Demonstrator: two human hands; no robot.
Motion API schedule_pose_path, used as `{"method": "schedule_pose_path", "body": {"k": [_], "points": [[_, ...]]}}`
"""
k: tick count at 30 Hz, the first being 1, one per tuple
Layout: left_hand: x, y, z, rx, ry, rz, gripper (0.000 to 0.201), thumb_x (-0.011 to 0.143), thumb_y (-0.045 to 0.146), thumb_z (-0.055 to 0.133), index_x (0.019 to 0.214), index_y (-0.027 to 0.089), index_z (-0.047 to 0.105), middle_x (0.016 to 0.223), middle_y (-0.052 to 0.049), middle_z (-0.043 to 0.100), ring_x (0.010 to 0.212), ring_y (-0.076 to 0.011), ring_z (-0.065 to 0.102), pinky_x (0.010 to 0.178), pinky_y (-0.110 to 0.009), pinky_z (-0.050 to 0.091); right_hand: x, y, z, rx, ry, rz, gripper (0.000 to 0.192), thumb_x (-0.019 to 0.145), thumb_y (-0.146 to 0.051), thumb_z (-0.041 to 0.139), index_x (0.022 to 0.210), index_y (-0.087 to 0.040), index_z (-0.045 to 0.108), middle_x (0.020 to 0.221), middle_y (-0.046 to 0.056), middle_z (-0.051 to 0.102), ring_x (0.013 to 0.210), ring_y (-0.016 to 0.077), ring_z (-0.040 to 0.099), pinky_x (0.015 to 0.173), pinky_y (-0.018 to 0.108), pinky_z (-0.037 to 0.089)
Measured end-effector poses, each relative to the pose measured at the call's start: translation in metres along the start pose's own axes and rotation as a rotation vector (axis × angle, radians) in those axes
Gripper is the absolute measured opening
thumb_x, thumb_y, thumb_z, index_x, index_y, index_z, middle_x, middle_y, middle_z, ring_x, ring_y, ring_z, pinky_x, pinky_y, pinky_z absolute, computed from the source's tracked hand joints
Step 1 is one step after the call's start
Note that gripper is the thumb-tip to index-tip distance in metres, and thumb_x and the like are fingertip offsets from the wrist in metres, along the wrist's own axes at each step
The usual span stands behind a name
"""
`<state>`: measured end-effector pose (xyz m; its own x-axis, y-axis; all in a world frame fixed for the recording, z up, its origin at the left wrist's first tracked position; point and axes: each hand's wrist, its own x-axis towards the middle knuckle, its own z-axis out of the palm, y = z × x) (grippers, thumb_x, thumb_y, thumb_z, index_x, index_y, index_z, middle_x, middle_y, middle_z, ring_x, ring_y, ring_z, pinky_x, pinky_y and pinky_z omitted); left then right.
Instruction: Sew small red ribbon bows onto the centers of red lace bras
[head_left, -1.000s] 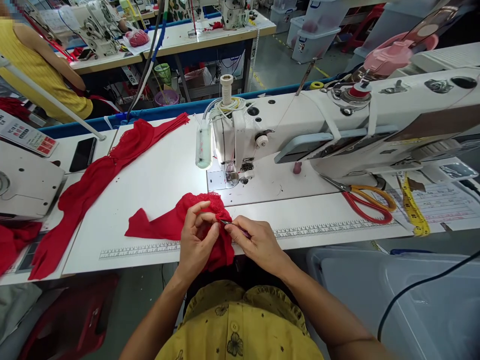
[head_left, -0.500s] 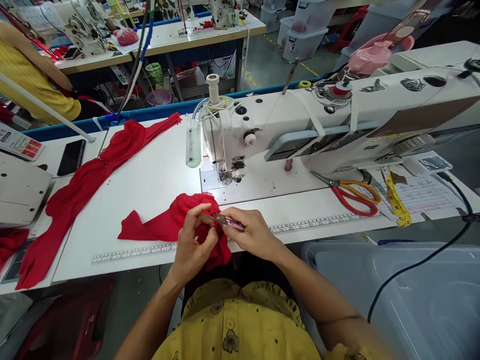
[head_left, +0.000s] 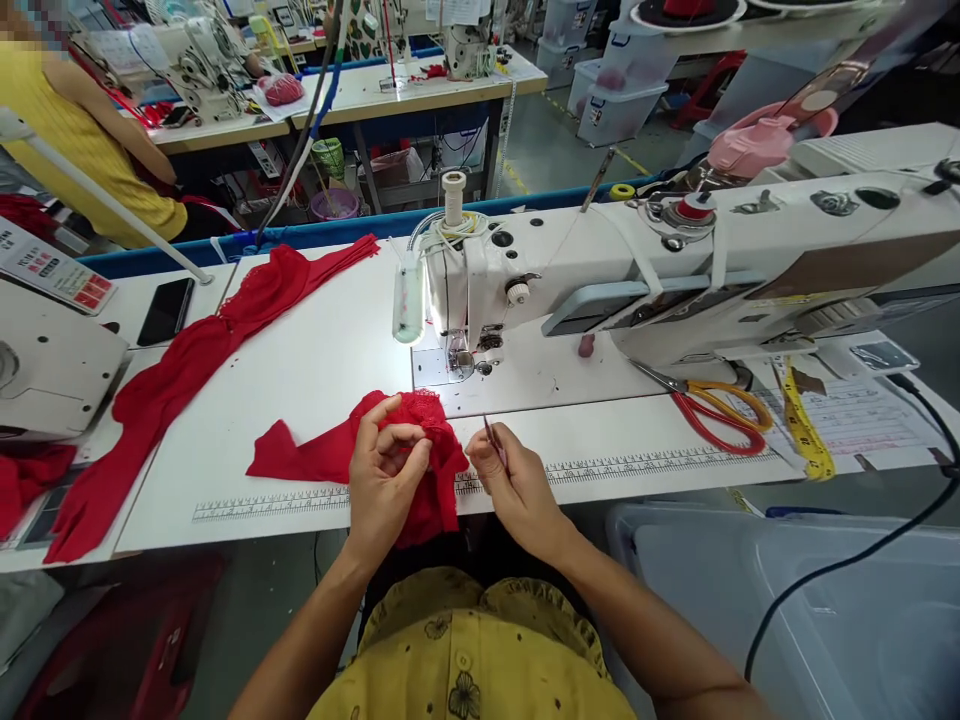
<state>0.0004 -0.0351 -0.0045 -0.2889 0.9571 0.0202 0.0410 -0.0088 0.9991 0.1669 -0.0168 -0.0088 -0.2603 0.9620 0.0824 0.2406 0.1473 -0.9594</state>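
Note:
My left hand point(head_left: 384, 485) is closed in a pinch at the edge of a red lace-trimmed fabric piece point(head_left: 319, 455), part of which hangs over the table's front edge. A little to the right, my right hand point(head_left: 523, 492) grips small thread snips point(head_left: 495, 443), blades pointing up and away from me. Most of the snips' handle is hidden by the fingers. Behind both hands stands a white sewing machine point(head_left: 480, 270), its presser foot point(head_left: 460, 362) beyond the fabric. A printed ruler strip point(head_left: 600, 468) runs along the table front.
Long red fabric point(head_left: 172, 375) lies across the table's left side, near a black phone point(head_left: 166, 310). Orange-and-red-handled scissors point(head_left: 716, 410) and a yellow tape measure point(head_left: 806, 425) lie to the right. A clear plastic bin point(head_left: 750, 590) stands below. Another person in yellow point(head_left: 82, 150) sits behind.
My right hand has drawn the snips away from the fabric, to the right, and turned them upward. My left hand stays at the fabric. The whole view has shifted slightly.

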Motion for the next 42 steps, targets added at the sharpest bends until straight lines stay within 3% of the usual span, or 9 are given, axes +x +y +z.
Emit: {"method": "schedule_pose_path", "body": {"k": [5, 8, 15, 22, 28, 33, 37, 40, 42], "points": [[-0.005, 0.003, 0.006, -0.048, -0.020, -0.022, 0.048, 0.083, 0.029, 0.073, 0.126, 0.023, 0.053, 0.089, 0.000, 0.070, 0.084, -0.0146, 0.068, 0.081, -0.028, 0.056, -0.006, -0.002, 0.013, -0.126, -0.023, 0.025, 0.024, 0.086, -0.041, 0.065, 0.101, -0.023, 0.056, 0.064, -0.007, 0.047, 0.055, 0.0108, 0.042, 0.055, 0.024, 0.034], [-0.004, 0.001, 0.001, 0.019, -0.091, 0.028, 0.040, 0.089, 0.031, 0.066, 0.127, 0.024, 0.053, 0.097, -0.003, 0.071, 0.089, -0.0177, 0.070, 0.085, -0.034, 0.057, -0.004, 0.007, 0.019, -0.111, 0.019, 0.049, 0.012, 0.085, -0.032, 0.062, 0.091, -0.022, 0.058, 0.056, -0.010, 0.037, 0.051, 0.0095, 0.038, 0.056, 0.023, 0.034], [0.029, 0.004, -0.019, 0.506, -0.285, 0.584, 0.035, 0.085, 0.026, 0.072, 0.119, 0.030, 0.066, 0.136, -0.007, 0.059, 0.133, -0.0283, 0.048, 0.115, -0.049, 0.033, 0.000, 0.017, 0.009, -0.017, 0.031, 0.001, 0.005, 0.083, -0.022, 0.056, 0.085, -0.021, 0.060, 0.056, -0.010, 0.031, 0.051, 0.0087, 0.032, 0.056, 0.023, 0.032], [0.041, 0.013, -0.013, 0.416, -0.449, 0.596, 0.006, 0.092, 0.019, 0.062, 0.094, 0.023, 0.067, 0.089, -0.002, 0.069, 0.090, -0.0182, 0.062, 0.099, -0.041, 0.045, 0.002, 0.008, -0.004, -0.060, -0.006, 0.019, 0.014, 0.088, -0.033, 0.060, 0.094, -0.020, 0.063, 0.056, -0.010, 0.029, 0.051, 0.0091, 0.033, 0.055, 0.022, 0.033], [0.049, 0.017, -0.028, 0.447, -0.257, 0.598, 0.008, 0.092, 0.014, 0.059, 0.093, 0.020, 0.063, 0.080, 0.001, 0.059, 0.073, -0.0118, 0.054, 0.070, -0.026, 0.044, 0.017, 0.029, -0.039, -0.917, 0.180, -0.048, 0.039, 0.100, -0.046, 0.045, 0.115, -0.015, 0.062, 0.085, 0.008, 0.066, 0.065, 0.0177, 0.057, 0.056, 0.027, 0.033], [0.058, 0.018, -0.035, 0.514, -0.243, 0.684, 0.007, 0.091, 0.013, 0.060, 0.092, 0.019, 0.062, 0.076, 0.003, 0.055, 0.065, -0.0093, 0.048, 0.063, -0.023, 0.040, 0.028, 0.034, -0.062, -1.345, 0.282, -0.187, 0.035, 0.100, -0.031, 0.046, 0.116, -0.006, 0.064, 0.098, 0.021, 0.068, 0.086, 0.0316, 0.061, 0.067, 0.038, 0.040], [0.058, 0.017, -0.022, 0.599, -0.134, 0.721, 0.005, 0.091, 0.015, 0.060, 0.092, 0.019, 0.064, 0.073, 0.003, 0.055, 0.061, -0.0091, 0.047, 0.060, -0.023, 0.038, -0.007, 0.009, -0.020, -0.927, 0.250, -0.521, 0.020, 0.097, -0.026, 0.052, 0.109, -0.015, 0.063, 0.096, 0.014, 0.067, 0.087, 0.0249, 0.058, 0.077, 0.039, 0.045], [0.059, 0.018, -0.007, 0.643, -0.098, 0.717, 0.007, 0.091, 0.018, 0.059, 0.091, 0.019, 0.066, 0.072, 0.003, 0.056, 0.062, -0.0104, 0.049, 0.061, -0.024, 0.039, -0.028, 0.000, 0.037, -0.695, -0.027, -0.488, 0.037, 0.092, -0.050, 0.056, 0.101, -0.015, 0.062, 0.087, 0.012, 0.065, 0.079, 0.0267, 0.057, 0.068, 0.041, 0.047], [0.063, 0.020, -0.003, 0.647, -0.159, 0.686, 0.009, 0.092, 0.020, 0.058, 0.090, 0.020, 0.067, 0.074, 0.002, 0.059, 0.066, -0.0117, 0.052, 0.064, -0.024, 0.041, -0.027, 0.003, 0.064, -0.648, -0.072, -0.413, 0.025, 0.093, -0.040, 0.053, 0.091, -0.017, 0.063, 0.087, 0.015, 0.065, 0.081, 0.0303, 0.057, 0.068, 0.044, 0.048]]}}
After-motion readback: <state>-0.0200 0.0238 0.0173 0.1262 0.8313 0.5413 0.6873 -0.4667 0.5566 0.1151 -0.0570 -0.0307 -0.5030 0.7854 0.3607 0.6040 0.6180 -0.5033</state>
